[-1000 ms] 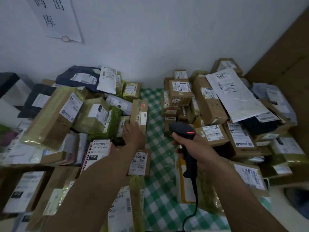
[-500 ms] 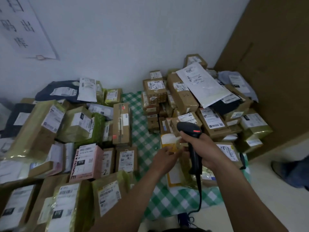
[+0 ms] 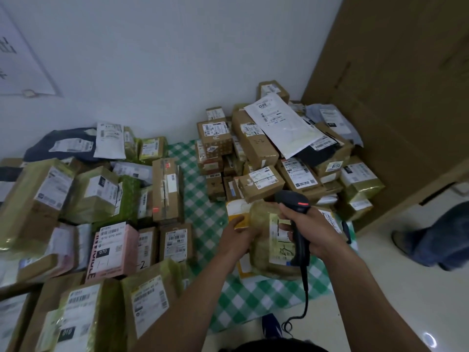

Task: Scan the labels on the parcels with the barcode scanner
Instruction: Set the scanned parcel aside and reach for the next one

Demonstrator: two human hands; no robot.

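My right hand [image 3: 308,229] grips a black barcode scanner [image 3: 295,207] with a red light on its head, its cable trailing down to the floor. My left hand [image 3: 237,237] holds the left side of a yellowish tape-wrapped parcel [image 3: 264,240] with a white label [image 3: 279,240] facing up, tilted up just under the scanner. A yellow envelope parcel [image 3: 234,208] lies beneath it. Labelled cardboard parcels are heaped on the left [image 3: 101,199] and on the right [image 3: 266,158] of a green checked cloth [image 3: 203,207].
A white wall stands behind the heaps, a brown cardboard panel [image 3: 396,97] to the right. Another person's legs in jeans [image 3: 436,237] stand on the pale floor at far right. A strip of checked cloth between the heaps is bare.
My left hand moved from the left heap across to the right and took hold of the tape-wrapped parcel, lifting it under the scanner. The view swung right.
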